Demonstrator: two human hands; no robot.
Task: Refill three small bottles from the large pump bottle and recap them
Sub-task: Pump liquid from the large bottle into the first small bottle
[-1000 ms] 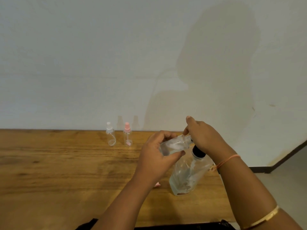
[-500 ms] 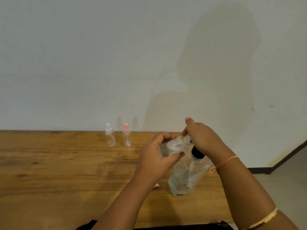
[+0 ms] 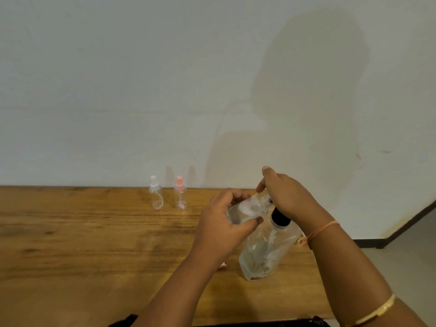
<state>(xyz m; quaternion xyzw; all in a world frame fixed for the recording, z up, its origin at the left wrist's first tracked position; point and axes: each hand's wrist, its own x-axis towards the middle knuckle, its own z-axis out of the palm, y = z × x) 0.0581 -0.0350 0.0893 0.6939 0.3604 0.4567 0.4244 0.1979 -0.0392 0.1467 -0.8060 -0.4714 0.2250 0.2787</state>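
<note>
head: wooden table [image 3: 82,244], white wall [image 3: 118,79] behind.

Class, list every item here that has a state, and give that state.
Held small bottle, tilted, uncapped, gripped by left hand.
Large pump bottle, upright on table, right hand holds its top.
White-capped bottle, upright, capped.
Pink-capped bottle, upright, capped.
</note>
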